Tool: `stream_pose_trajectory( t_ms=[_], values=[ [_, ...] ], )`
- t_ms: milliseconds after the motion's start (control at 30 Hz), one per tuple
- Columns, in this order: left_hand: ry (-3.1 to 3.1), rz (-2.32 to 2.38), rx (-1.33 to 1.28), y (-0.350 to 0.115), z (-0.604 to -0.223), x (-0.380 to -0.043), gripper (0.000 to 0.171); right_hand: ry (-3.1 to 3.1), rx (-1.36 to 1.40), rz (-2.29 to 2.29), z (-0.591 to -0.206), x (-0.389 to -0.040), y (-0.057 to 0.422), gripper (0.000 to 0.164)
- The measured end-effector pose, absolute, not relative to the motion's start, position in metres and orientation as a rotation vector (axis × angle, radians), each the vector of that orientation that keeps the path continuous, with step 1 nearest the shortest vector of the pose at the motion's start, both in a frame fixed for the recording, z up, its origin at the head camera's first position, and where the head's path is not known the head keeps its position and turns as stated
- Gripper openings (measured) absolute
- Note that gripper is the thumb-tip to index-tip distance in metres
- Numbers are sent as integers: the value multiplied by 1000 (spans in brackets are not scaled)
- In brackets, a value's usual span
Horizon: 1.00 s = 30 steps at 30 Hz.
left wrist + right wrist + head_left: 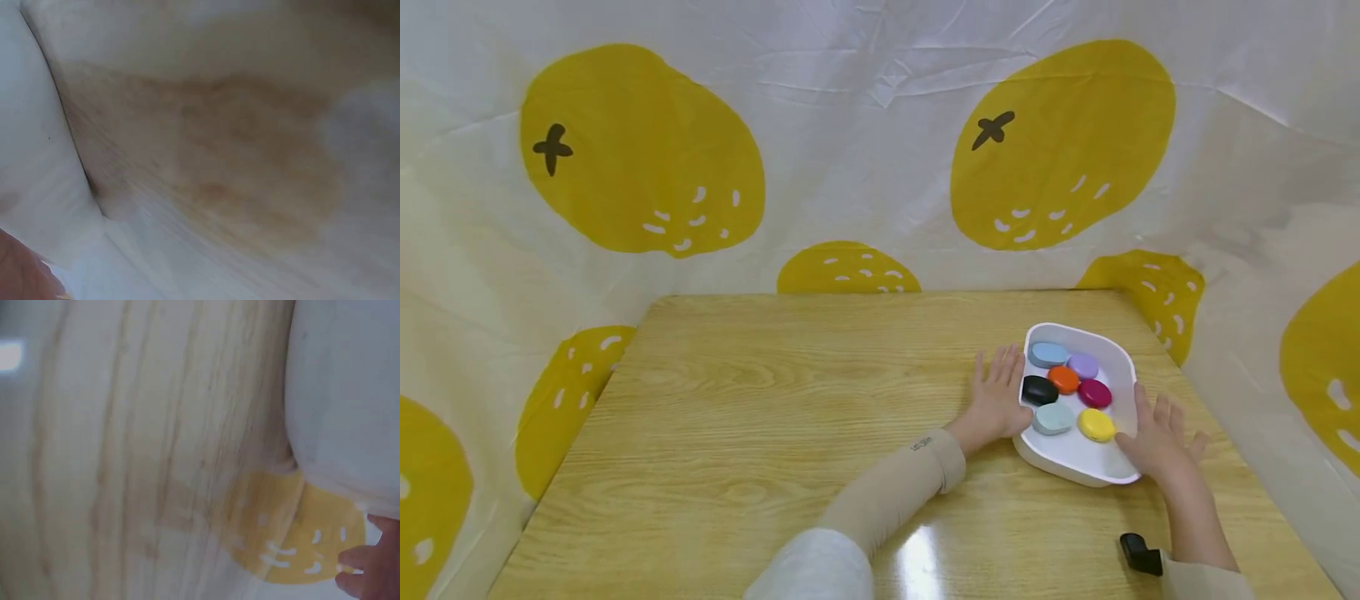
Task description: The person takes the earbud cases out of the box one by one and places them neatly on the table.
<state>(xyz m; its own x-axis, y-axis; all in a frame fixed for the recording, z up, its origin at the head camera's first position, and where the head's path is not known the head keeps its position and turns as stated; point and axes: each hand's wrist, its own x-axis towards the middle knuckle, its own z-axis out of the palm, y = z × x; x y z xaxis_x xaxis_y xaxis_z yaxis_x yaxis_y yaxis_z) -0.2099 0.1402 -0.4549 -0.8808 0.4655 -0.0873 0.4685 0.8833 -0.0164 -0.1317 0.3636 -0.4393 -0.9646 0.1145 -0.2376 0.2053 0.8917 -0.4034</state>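
A white tray with rounded corners sits at the right of the table, holding smooth rounded pieces: light blue, lilac, orange, dark red, black, pale blue-green and yellow. My left hand lies against its left side, fingers straight along the wall and thumb over the rim. At the right side, my right hand touches the rim, its fingers spread outside and its thumb inside near the yellow piece.
The wooden table stretches far to the left. A pale curtain with big yellow fruit prints encloses it at the back and sides. A small black device sits at the right sleeve's cuff. Both wrist views are blurry.
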Motion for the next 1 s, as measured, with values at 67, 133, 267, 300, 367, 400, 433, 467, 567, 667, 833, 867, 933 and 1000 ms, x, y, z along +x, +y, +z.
stream_pose_trajectory(
  t_ms=[67,133,267,300,367,400,433,467,567,667,833,867,933,1000],
  values=[
    [2974,-20,682,135,-456,-204,83,2875,181,-617,-441,-135,362,87],
    [2982,3,624,130,-457,-200,83,2898,121,-585,-442,-138,359,85],
    [2999,1,526,119,-455,-191,82,2925,26,-516,-442,-144,351,83],
    [3001,-4,506,117,-455,-189,82,2930,6,-500,-443,-146,349,83],
    [3004,-27,470,111,-454,-185,82,2936,-22,-474,-443,-148,345,82],
    [3008,-26,454,109,-454,-183,82,2941,-33,-463,-443,-150,342,82],
    [3007,-22,438,106,-453,-182,82,2949,-47,-449,-443,-151,340,81],
    [3011,-20,426,104,-454,-181,82,2956,-59,-437,-442,-152,337,81],
    [3014,10,391,96,-454,-178,83,2979,-96,-387,-442,-155,331,79],
    [3016,45,368,88,-455,-174,83,2992,-128,-342,-444,-156,325,77],
    [3037,70,354,75,-455,-168,82,2994,-150,-334,-444,-156,314,76],
    [3041,66,352,73,-455,-167,82,2996,-154,-335,-444,-156,311,76],
    [3048,60,346,69,-455,-165,82,2999,-162,-336,-444,-156,307,76],
    [3049,61,339,64,-455,-162,82,3002,-172,-338,-444,-155,303,76]
  ],
)
